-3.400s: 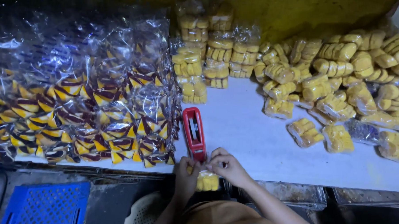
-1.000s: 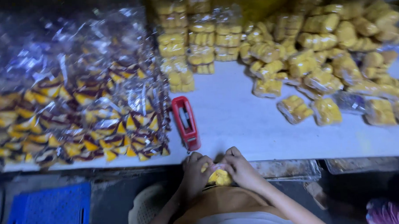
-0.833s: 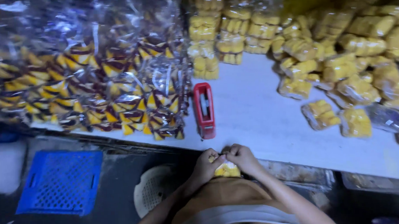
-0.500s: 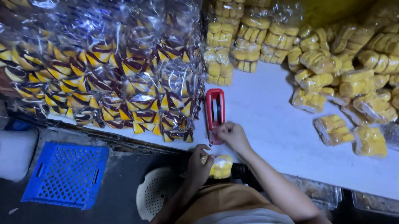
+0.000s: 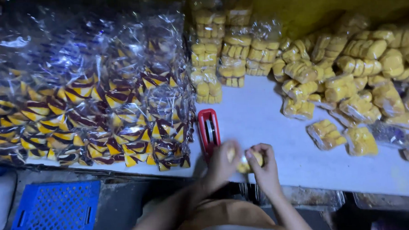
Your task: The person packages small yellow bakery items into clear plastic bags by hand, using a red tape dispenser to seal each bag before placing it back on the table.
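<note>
Hands meet at the counter's (image 5: 268, 122) near edge: the left hand (image 5: 220, 163), blurred, and the right hand (image 5: 262, 168) both pinch a small clear packet of yellow snacks (image 5: 246, 162) between them. Just beyond the left hand lies a red sealing tool (image 5: 209, 131). Bare white counter stretches ahead, hemmed by striped packets (image 5: 100, 118) on the left and yellow packets (image 5: 348, 78) at the right and rear. A blue crate (image 5: 54, 213) sits below.
</note>
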